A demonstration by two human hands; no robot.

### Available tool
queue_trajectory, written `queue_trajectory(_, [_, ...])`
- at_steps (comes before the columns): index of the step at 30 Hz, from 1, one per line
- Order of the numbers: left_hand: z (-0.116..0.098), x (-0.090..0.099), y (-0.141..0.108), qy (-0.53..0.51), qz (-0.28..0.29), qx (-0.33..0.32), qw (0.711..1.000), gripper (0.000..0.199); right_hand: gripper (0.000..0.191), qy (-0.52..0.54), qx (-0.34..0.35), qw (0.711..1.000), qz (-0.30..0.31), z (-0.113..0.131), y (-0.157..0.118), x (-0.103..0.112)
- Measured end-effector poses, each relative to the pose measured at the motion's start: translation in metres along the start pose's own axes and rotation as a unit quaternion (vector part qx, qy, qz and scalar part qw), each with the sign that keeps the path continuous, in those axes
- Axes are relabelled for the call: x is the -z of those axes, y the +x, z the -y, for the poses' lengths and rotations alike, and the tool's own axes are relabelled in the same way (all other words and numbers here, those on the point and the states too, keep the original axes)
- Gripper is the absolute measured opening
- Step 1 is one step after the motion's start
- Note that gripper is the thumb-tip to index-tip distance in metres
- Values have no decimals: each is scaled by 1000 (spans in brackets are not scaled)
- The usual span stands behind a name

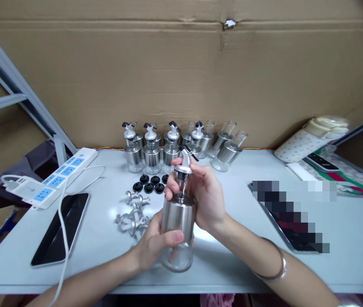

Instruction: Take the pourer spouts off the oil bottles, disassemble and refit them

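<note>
A glass bottle with a brushed-metal sleeve point(178, 215) stands upright between my two hands, above the front part of the table. My left hand point(157, 241) is wrapped round its lower body, thumb across the sleeve. Up at the neck, my right hand point(208, 192) closes its fingers on the silver pourer cap point(185, 164), which has a black lever on top. Left of the bottle lie several black stoppers point(148, 187) in rows. Loose silver cap parts point(133, 219) are heaped nearer to me, partly hidden by my left hand.
Capped bottles point(152, 151) line the back, with open bottles point(229, 151) beside them. A power strip point(62, 177) with a white cable and a tablet point(61, 228) lie left. A phone-like device point(277, 221), partly pixelated, and a spotted flask point(309, 138) are right.
</note>
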State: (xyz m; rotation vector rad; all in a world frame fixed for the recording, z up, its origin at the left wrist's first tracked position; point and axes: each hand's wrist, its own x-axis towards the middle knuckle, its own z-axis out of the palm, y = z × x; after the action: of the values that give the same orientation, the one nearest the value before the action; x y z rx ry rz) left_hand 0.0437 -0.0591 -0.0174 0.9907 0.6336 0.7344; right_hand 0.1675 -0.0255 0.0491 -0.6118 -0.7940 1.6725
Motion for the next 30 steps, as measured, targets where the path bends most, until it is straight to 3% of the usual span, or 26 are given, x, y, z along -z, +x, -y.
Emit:
queue_trajectory(12, [-2,1,0,28,13,-2,1000,52,21,-6,-9,1000,-10,2,0,-1])
queue_trajectory(17, [-1,1,-2,14,41,-20,999,55,27,-43,0,998,34,5,-2,-3])
queue_trajectory(23, [-6,3,-5,15,44,-57,997,68,32,-238,66,968,42,24,-4,0])
queue_trajectory(26, [-9,3,-4,54,32,-85,994,65,25,-265,158,951,-10,46,-3,9])
queue_trajectory(30, [-12,4,1,76,-32,-131,988,43,20,-300,277,908,-97,79,7,33])
